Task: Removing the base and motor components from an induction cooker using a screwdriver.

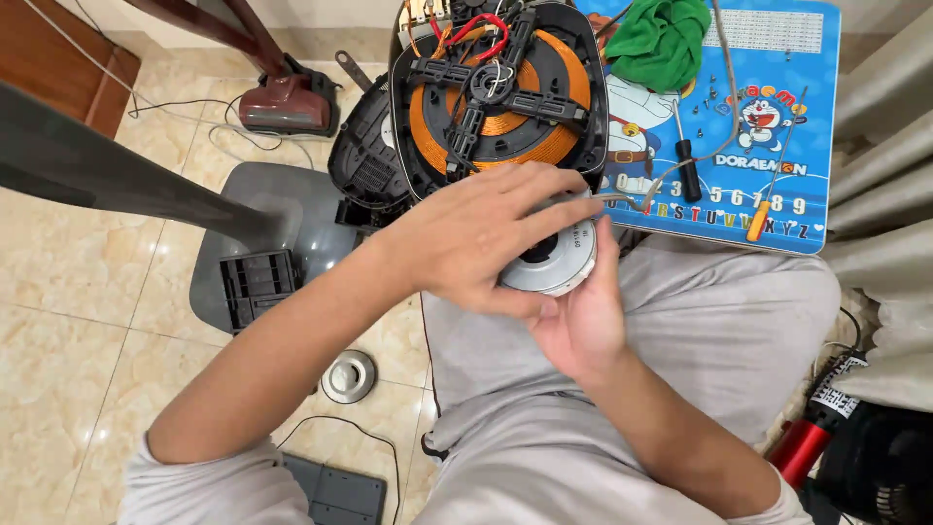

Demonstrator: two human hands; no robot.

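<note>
1. The fingers of the right hand (575, 326) were curled up around the rim of a round silver metal motor with a dark centre (554, 258), cupping it from below, over the lap.
2. The fingers (544, 194) of the left hand (476, 238) lay spread across the motor's top, pressing on it and hiding much of it; both hands were closed on that one part.
3. The motor looked rigid, dense and fairly heavy for its size, with a smooth casing that could slip; the rim seemed the safest place to grip, away from the thin grey wire (632, 199) leading off toward the tabletop.
4. Just beyond the hands stood an opened black appliance housing with an orange copper coil and black cross-shaped bracket (501, 97), with red wires at its top.
5. To the right, a blue cartoon-printed tabletop (807, 209) carried a crumpled green cloth (661, 39), a black-handled screwdriver (687, 165), an orange-handled screwdriver (768, 199) and scattered small screws (714, 97).
6. On the tiled floor (78, 321) lay black plastic cover parts (255, 284) and a small round metal piece (349, 376).
</note>
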